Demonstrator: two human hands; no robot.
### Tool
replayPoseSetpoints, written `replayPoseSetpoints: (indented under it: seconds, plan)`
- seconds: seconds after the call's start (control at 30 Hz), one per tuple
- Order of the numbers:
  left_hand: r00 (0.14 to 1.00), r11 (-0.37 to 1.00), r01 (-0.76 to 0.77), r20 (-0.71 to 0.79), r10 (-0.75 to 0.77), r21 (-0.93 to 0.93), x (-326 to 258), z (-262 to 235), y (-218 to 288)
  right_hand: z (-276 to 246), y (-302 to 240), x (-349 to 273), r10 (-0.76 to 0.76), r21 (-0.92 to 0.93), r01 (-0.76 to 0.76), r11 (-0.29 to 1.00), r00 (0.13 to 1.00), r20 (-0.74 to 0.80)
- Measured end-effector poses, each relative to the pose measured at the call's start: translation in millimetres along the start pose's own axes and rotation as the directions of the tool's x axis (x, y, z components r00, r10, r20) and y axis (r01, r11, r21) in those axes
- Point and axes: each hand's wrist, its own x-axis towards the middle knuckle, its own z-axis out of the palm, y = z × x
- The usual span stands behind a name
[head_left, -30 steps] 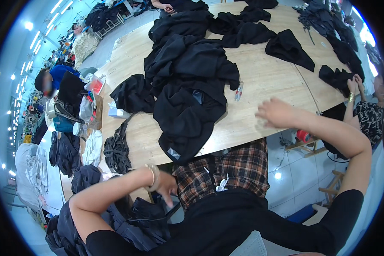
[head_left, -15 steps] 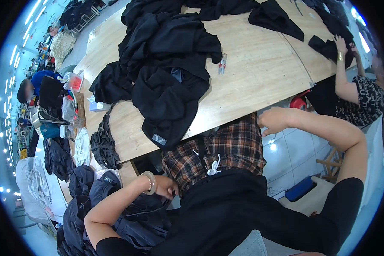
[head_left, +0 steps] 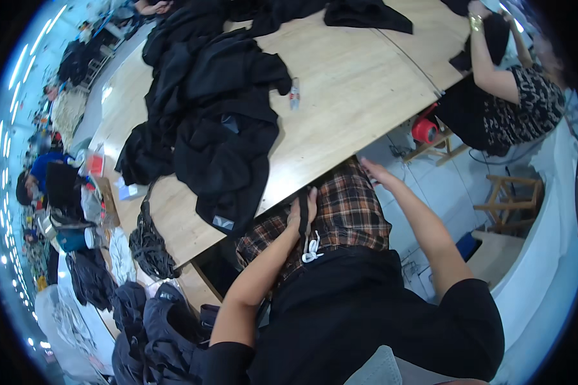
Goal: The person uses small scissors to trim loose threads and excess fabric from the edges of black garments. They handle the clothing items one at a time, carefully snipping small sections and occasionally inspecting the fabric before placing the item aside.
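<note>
Both hands low at one pair of plaid trousers [head_left: 347,208], mid-dial, by the table edge.
From my feed, one white drawstring [head_left: 312,249] hangs towards six; above it, one black strap [head_left: 304,224] crosses my left hand [head_left: 295,217] at the centre, whose hold I cannot tell. My right hand [head_left: 376,172], near two, is loosely spread, seemingly empty, beside the cloth. Both probably sit this low because the body is close against the one table [head_left: 359,83]. Two wooden stools [head_left: 492,207] stand near three. At eleven, black garments [head_left: 218,83], too overlapped to count, lie heaped, perhaps for reach; one red-ended tool [head_left: 295,96] lies at twelve, one co-worker [head_left: 536,83] is at two.
</note>
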Motion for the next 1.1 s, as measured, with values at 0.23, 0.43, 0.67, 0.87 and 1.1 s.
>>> replayPoseSetpoints:
  seconds: [0.23,0.43,0.67,0.87,1.1]
  plan:
    - [0.996,0.986,-0.077,-0.025,0.082,0.150,93.1,37.9,-17.9,24.1,6.6,7.9,-0.186,0.186,0.205,0.961,0.976,-0.115]
    - [0.890,0.892,-0.448,0.123,0.438,0.066,71.1,25.5,-73.0,-1.7,16.6,-37.1,-0.604,-0.411,0.549,0.728,0.797,-0.005]
    - [0.868,0.879,-0.439,0.166,0.468,-0.184,-66.6,-59.1,-30.1,-34.7,-5.6,-164.5,-0.460,-0.618,0.574,0.537,0.814,0.356]
    - [0.934,0.925,-0.323,-0.093,0.346,0.200,-119.8,-98.4,-7.2,66.0,-100.9,-160.3,-0.739,-0.653,0.690,0.313,0.609,0.289]
    - [0.803,0.947,0.240,-0.505,-0.317,-0.214,-154.8,-114.0,-126.1,199.3,-100.3,-56.8,-0.123,-0.661,0.574,0.482,0.792,0.598]
